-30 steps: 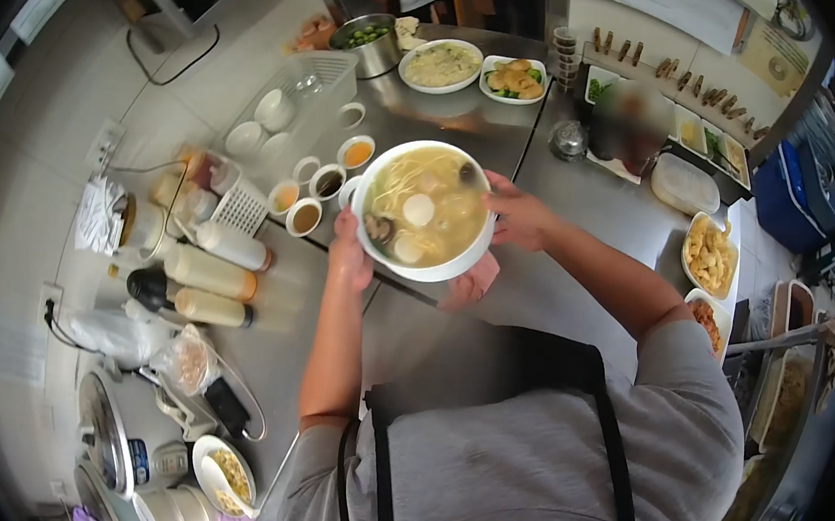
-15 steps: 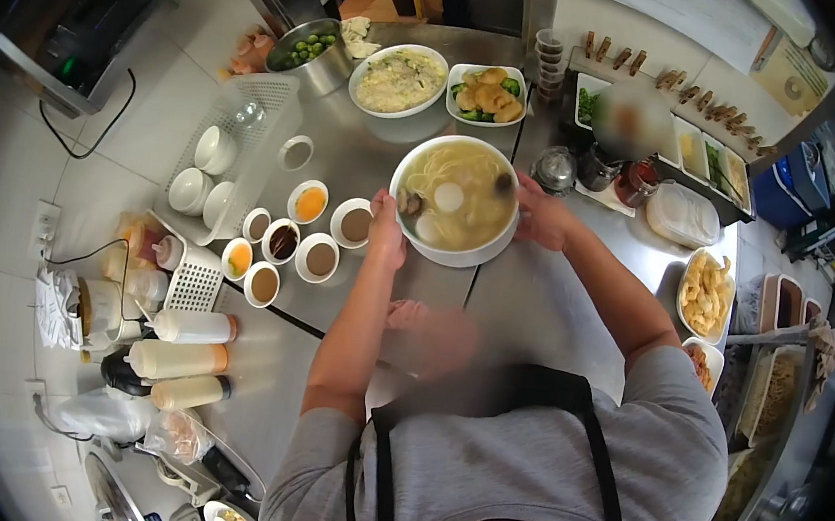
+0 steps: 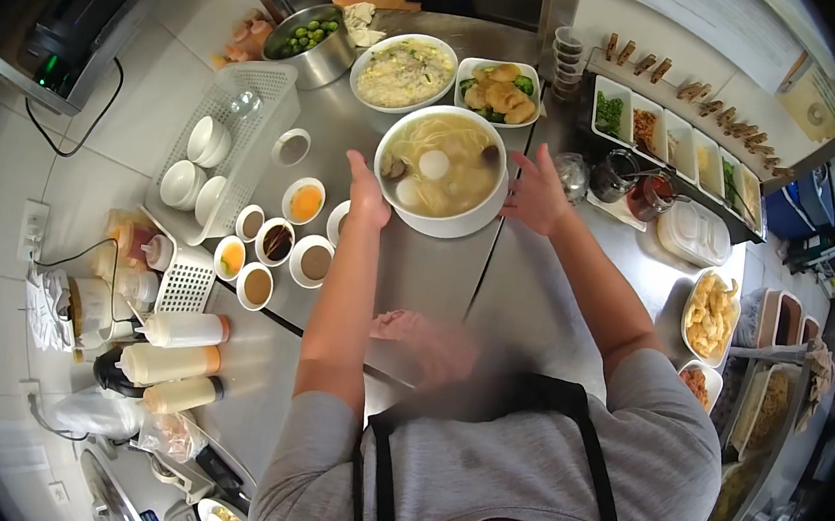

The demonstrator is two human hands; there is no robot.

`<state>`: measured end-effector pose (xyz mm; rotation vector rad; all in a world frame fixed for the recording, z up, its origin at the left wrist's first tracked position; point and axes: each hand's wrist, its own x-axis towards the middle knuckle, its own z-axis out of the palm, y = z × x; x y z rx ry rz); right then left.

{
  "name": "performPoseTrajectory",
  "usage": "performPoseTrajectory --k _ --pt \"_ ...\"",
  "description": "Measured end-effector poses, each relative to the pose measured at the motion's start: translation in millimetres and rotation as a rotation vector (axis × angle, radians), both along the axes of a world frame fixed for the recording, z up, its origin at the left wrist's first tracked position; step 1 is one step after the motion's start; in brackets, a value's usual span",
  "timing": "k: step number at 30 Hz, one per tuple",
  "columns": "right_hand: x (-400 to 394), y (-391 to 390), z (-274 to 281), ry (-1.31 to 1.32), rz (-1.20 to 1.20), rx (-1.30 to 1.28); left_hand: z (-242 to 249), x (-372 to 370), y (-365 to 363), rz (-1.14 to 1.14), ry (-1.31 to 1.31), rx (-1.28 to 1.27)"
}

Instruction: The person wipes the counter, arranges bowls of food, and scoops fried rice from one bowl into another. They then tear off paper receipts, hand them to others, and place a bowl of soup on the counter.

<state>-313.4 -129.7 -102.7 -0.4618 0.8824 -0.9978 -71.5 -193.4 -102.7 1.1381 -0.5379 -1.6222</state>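
A large white bowl [image 3: 456, 226] of noodle soup, with pale round pieces and dark mushroom-like pieces in the broth, stands on the steel counter. My left hand [image 3: 369, 196] is at its left side, fingers stretched forward and palm turned toward the rim. On the other side, my right hand [image 3: 536, 194] is open with its fingers spread, the fingertips close to the bowl's right wall. Just beyond the soup are a white bowl of egg-flecked food [image 3: 403, 73] and a square dish of broccoli and browned pieces [image 3: 499, 93].
Small cups of sauce [image 3: 312, 260] cluster to the left, beside a perforated basket [image 3: 277, 96] with white bowls. A metal pot [image 3: 331, 66] of green vegetables stands at the back left. Topping trays [image 3: 685, 146], jars and a lidded plastic container [image 3: 695, 233] line the right. Squeeze bottles [image 3: 171, 362] lie nearer on the left.
Both hands have come off the soup bowl and opened, the fingers now spread beside it. The bowl now stands close up against the two dishes behind it.
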Motion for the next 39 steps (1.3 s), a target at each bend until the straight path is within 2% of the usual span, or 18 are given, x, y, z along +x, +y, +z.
performPoseTrajectory --k 5,12,15,18,20,21,22,24,26,28,30,32,33,34,35,36,37,39 --pt "8 -16 -9 0.015 -0.017 -0.029 -3 17 -25 -0.098 0.018 -0.022" --pt "17 -26 -7 -0.007 -0.031 -0.033 -4 24 -41 -0.104 0.071 -0.043" --pt "18 -20 -6 0.051 -0.148 0.062 -6 23 -41 -0.065 0.061 -0.033" --pt "41 9 -38 0.837 -0.285 -0.507 17 18 -24 0.058 -0.216 0.082" --pt "62 69 -7 1.122 0.220 -0.648 5 28 -23 0.144 -0.326 -0.068" --pt "75 92 -30 1.174 0.325 -0.975 0 32 -21 0.181 -0.377 -0.143" --pt "90 110 -40 1.086 0.524 -0.790 2 33 -16 0.191 -0.388 -0.155" --pt "103 135 -18 1.308 0.689 -1.110 9 31 -1 0.201 -0.407 -0.183" --pt "108 140 -24 1.352 0.737 -1.285 18 24 19 0.190 -0.414 -0.207" --pt "104 136 -33 1.331 0.761 -1.265 20 23 42 0.197 -0.451 -0.258" --pt "94 121 -14 1.323 0.793 -1.120 14 21 69 0.209 -0.524 -0.333" --pt "65 89 17 1.511 0.284 -0.846 -10 26 94 0.195 -0.564 -0.432" --pt "33 59 22 1.464 0.046 -0.888 -17 26 111 0.151 -0.619 -0.437" --pt "0 30 49 1.700 -0.044 -0.835 -24 25 128 0.105 -0.676 -0.438" --pt "-29 8 70 2.040 -0.099 -0.640 -31 22 142 0.073 -0.658 -0.422" --pt "-66 -15 65 2.158 -0.238 -0.548 -40 20 154 0.040 -0.638 -0.406" --pt "-91 -27 67 2.310 -0.167 -0.307 -57 20 162 0.024 -0.709 -0.467" --pt "-134 -50 58 2.243 0.170 0.070 -85 20 172 -0.007 -0.853 -0.593"
